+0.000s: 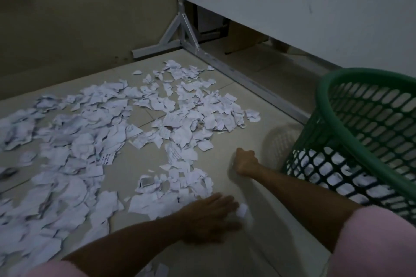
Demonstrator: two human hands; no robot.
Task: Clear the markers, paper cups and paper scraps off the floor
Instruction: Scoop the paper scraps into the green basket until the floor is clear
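Observation:
Torn white paper scraps (94, 141) cover the tiled floor from the left edge to the middle. A green mesh basket (364, 105) stands tilted at the right, with scraps showing through its lower wall. My left hand (209, 216) is blurred, low over the floor. It pinches a small crumpled paper scrap (242, 210) between fingers and thumb. My right hand (245, 161) is curled into a fist against the floor just left of the basket, and nothing shows in it. I see no markers or cups.
A white metal stand (180, 36) and its long floor rail (252, 83) run along the far side under a white panel (292, 2). A beige wall (78, 24) closes the back left. Bare tile (258, 243) lies between my arms.

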